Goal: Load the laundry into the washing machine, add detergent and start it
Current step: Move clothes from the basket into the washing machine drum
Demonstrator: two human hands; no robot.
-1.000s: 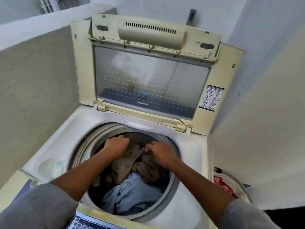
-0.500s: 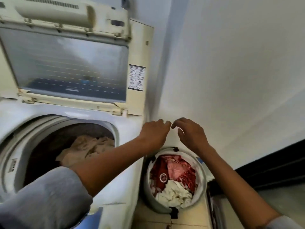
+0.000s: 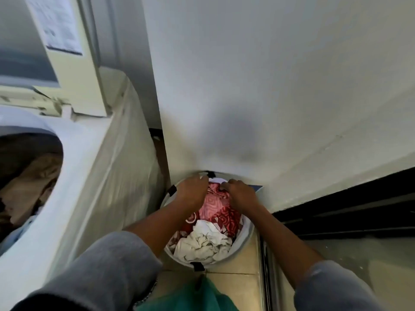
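Note:
A round white laundry basket (image 3: 247, 240) stands on the floor to the right of the washing machine (image 3: 94, 167). It holds a red patterned cloth (image 3: 215, 209) and a crumpled white cloth (image 3: 204, 243). My left hand (image 3: 193, 191) and my right hand (image 3: 240, 194) are both down in the basket at the far edge of the red patterned cloth, fingers curled into it. The machine's lid (image 3: 67, 63) stands up. Its drum (image 3: 27, 176) at the left edge shows brown and light blue clothes.
A white wall (image 3: 269, 86) rises right behind the basket. A dark sliding-door track (image 3: 348, 212) runs along the floor at the right. A green cloth (image 3: 197, 297) lies at the bottom edge on the beige tiles (image 3: 235, 286).
Both hands left the clothes in the drum, swung right past the machine and dropped into the basket onto the red cloth. The view turned right and down.

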